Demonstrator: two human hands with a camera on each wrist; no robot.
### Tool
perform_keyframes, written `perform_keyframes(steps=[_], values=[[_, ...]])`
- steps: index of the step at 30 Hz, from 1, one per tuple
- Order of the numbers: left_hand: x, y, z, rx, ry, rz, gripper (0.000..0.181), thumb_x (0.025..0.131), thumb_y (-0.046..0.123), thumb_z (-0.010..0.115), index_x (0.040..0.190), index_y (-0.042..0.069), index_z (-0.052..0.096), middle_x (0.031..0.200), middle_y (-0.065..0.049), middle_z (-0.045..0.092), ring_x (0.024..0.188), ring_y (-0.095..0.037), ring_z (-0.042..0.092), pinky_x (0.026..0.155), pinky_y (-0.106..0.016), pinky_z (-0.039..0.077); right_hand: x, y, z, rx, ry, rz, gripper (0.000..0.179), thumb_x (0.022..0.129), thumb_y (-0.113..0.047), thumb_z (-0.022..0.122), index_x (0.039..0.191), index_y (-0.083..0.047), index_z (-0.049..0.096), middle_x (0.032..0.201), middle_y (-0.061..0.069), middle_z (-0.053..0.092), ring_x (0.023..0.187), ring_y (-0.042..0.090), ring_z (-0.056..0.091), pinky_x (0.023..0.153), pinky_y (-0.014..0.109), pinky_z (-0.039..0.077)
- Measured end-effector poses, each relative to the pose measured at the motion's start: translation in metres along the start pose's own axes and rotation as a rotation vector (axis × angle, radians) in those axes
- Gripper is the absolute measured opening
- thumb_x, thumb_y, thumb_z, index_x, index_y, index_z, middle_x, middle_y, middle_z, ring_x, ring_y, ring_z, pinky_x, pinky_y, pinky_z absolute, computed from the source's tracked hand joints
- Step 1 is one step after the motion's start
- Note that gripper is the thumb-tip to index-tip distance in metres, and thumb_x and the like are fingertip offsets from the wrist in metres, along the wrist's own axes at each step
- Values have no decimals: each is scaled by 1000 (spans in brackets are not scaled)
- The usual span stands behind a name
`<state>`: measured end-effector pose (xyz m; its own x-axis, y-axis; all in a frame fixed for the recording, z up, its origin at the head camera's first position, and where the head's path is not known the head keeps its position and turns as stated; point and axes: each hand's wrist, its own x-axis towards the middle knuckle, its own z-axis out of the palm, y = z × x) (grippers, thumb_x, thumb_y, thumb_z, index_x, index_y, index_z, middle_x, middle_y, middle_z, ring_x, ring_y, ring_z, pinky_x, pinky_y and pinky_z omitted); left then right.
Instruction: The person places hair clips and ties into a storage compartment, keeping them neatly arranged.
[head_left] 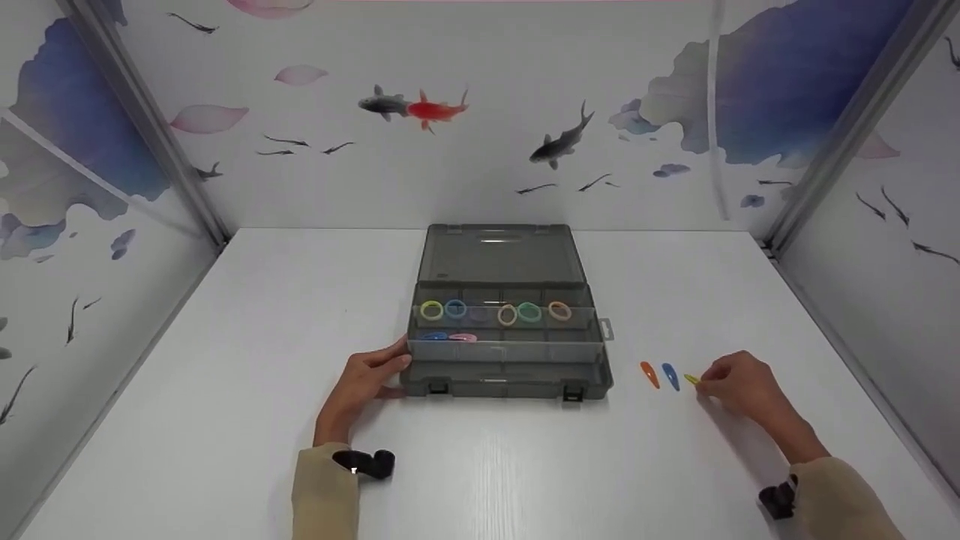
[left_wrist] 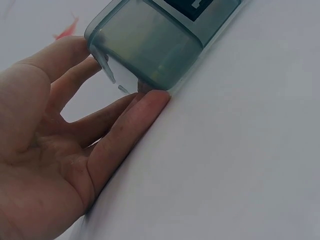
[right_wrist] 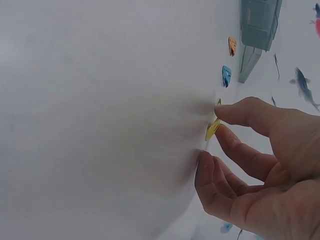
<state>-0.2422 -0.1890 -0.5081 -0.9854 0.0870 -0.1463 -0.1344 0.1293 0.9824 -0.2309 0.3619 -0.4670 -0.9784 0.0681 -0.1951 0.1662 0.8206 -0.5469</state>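
A grey see-through organizer box [head_left: 506,388] lies with its lid [head_left: 501,255] folded back. My left hand [head_left: 365,377] grips its left side; in the left wrist view the thumb [left_wrist: 65,57] meets the upper edge of the box's end wall and the fingers [left_wrist: 132,125] meet its lower edge. Out to the right, my right hand [head_left: 746,384] pinches a yellow snap hair clip [right_wrist: 212,129] between thumb and index finger, low over the table. Beside it lie a blue hair clip [head_left: 670,377] and an orange hair clip [head_left: 649,374].
Small hair ties, such as a yellow one [head_left: 431,301] and a green one [head_left: 529,303], sit in the box's back compartments. A blue clip [head_left: 435,337] and a pink clip [head_left: 463,338] lie in front of them. Printed panels [head_left: 487,187] enclose the white table [head_left: 255,315].
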Motion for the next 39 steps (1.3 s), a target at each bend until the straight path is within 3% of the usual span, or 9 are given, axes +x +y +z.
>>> perform_keyframes(steps=[7, 12, 16, 21, 27, 39], values=[[-1, 2, 0, 6, -2, -1, 51, 94, 27, 71, 142, 17, 56, 154, -1, 48, 148, -29, 38, 85, -41, 61, 4, -5, -2, -39, -17, -32, 21, 90, -12, 69, 100, 6, 71, 96, 22, 68, 80, 24, 59, 65, 29, 54], [-1, 2, 0, 2, 11, 2, 51, 94, 26, 71, 142, 15, 57, 154, -2, 48, 149, -29, 37, 82, -40, 62, 6, -16, -10, -37, 2, -97, 26, 91, -18, 69, 103, 5, 72, 113, 30, 64, 95, 36, 61, 72, 37, 57], [-2, 1, 0, 3, 13, -2, 51, 94, 26, 70, 142, 16, 56, 154, -3, 48, 149, -30, 36, 81, -41, 62, 7, -30, -15, -43, 52, -180, 25, 91, -19, 71, 101, 3, 73, 117, 31, 63, 105, 44, 59, 75, 42, 56], [-1, 1, 0, 7, 15, -6, 50, 95, 26, 70, 142, 17, 56, 154, -3, 47, 149, -30, 36, 82, -41, 62, 10, -54, -17, -51, 87, -260, 22, 90, -18, 72, 99, 2, 75, 118, 30, 63, 107, 45, 60, 75, 42, 57], [-1, 1, 1, -4, 15, -1, 50, 95, 26, 70, 142, 17, 57, 154, -4, 48, 148, -30, 38, 83, -41, 62, 11, -89, -15, -37, 113, -346, 18, 90, -16, 72, 99, -1, 75, 122, 27, 63, 114, 46, 59, 88, 56, 55], [0, 0, -1, -5, -5, 12, 55, 93, 29, 72, 144, 17, 55, 155, -5, 46, 148, -31, 38, 85, -42, 61, 22, -163, -6, -20, 66, -485, 15, 89, -11, 72, 96, 0, 77, 128, 24, 62, 126, 46, 53, 102, 60, 49]])
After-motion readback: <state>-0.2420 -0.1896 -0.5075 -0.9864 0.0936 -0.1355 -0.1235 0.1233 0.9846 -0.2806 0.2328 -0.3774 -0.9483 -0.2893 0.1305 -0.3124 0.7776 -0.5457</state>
